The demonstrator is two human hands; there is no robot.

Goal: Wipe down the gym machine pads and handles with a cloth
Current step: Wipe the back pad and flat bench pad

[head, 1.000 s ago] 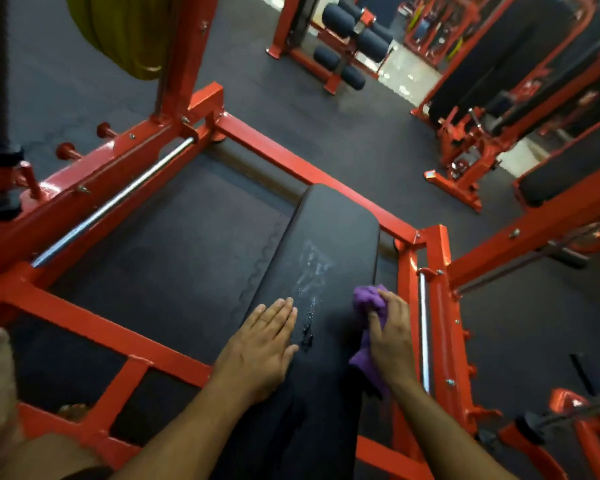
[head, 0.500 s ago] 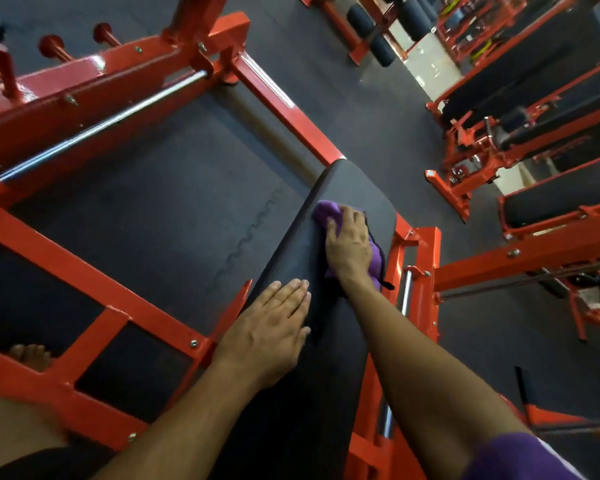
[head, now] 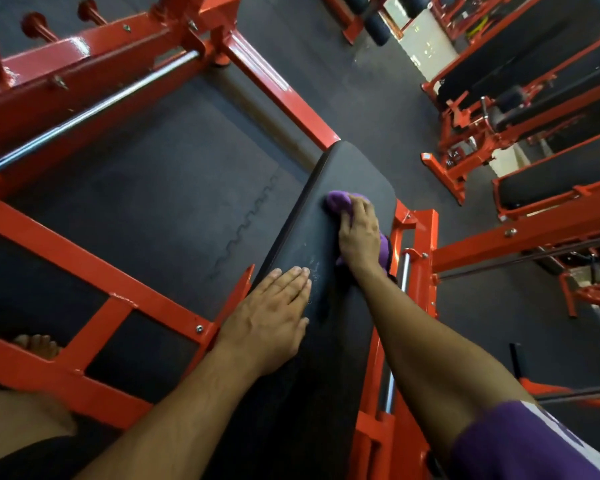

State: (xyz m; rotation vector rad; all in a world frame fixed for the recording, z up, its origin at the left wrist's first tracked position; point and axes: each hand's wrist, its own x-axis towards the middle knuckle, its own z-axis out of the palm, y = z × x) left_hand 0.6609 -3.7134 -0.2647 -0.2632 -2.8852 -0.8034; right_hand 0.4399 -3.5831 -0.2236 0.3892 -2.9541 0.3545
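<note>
A long black bench pad (head: 347,168) runs away from me inside a red machine frame. My right hand (head: 359,233) presses a bunched purple cloth (head: 338,199) onto the pad near its far end, fingers curled over the cloth. Part of the cloth trails out by my wrist at the pad's right edge. My left hand (head: 271,318) lies flat on the pad's near left side, fingers straight and together. Faint wet streaks (head: 312,268) show on the pad just beyond my left fingertips.
Red frame bars (head: 84,261) cross at the left over dark rubber flooring (head: 174,188). A chrome rail (head: 90,110) runs along the upper left, and another chrome rod (head: 404,271) stands right of the pad. More red machines with black pads (head: 534,81) fill the right. A bare foot (head: 37,346) shows at lower left.
My right hand has carried the cloth from the pad's near right edge up to its far end. The left hand stays flat on the pad. My view has leaned forward.
</note>
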